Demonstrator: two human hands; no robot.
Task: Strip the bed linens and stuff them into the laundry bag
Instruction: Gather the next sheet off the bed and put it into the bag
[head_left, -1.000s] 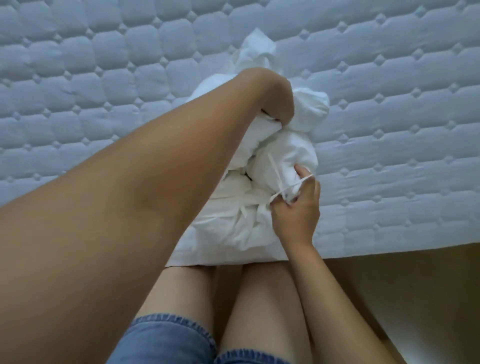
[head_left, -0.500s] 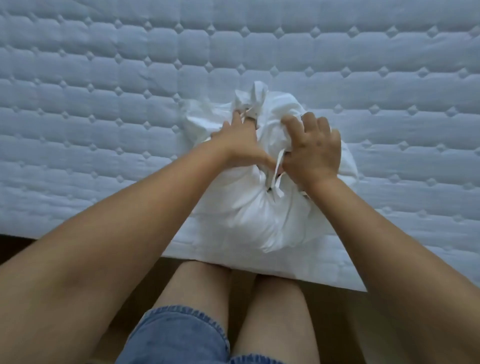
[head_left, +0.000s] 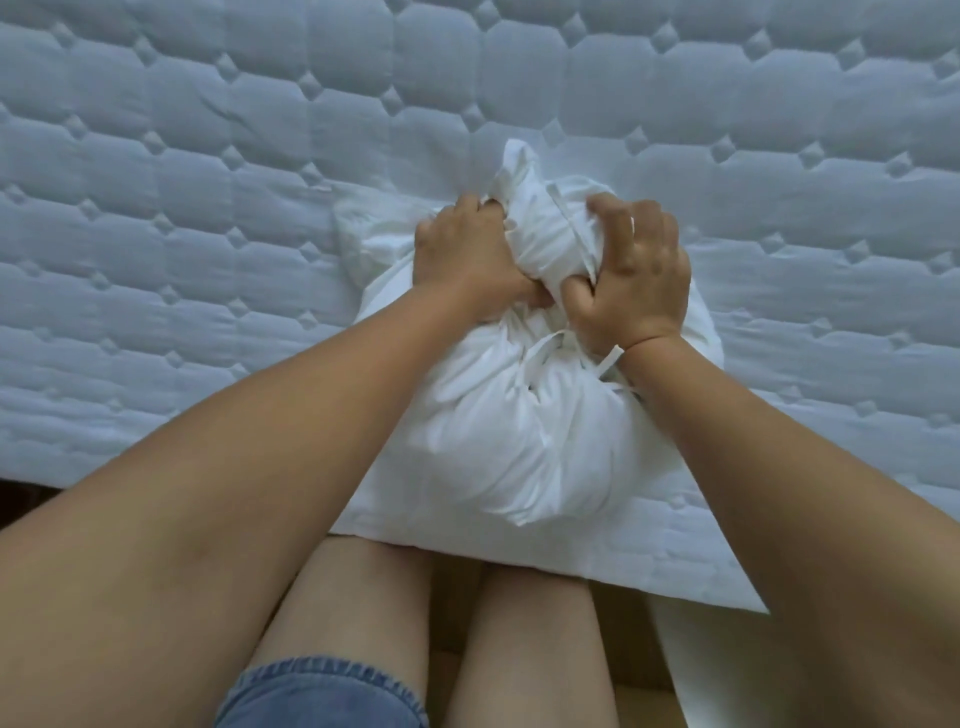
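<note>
A bulging white laundry bag (head_left: 498, 441) lies on the quilted mattress (head_left: 208, 208) near its front edge, stuffed with white linens. A bunch of white linen (head_left: 550, 234) sticks out of the bag's mouth between my hands. My left hand (head_left: 467, 260) grips the gathered fabric on the left of that bunch, fingers curled into it. On the right side my right hand (head_left: 634, 270) clutches the cloth, with a thin white drawstring (head_left: 566, 218) running under its fingers. More loose string ends (head_left: 608, 358) lie by my right wrist.
The bare pale quilted mattress fills the upper view. Its front edge (head_left: 675, 587) runs just past my knees (head_left: 363, 597). Below it I see brown floor (head_left: 634, 644) and the hem of denim shorts (head_left: 322, 691).
My left hand has come out of the bag and now grips its mouth. My right hand moved up from the drawstring to clutch the gathered top. The bag looks fuller and rounder.
</note>
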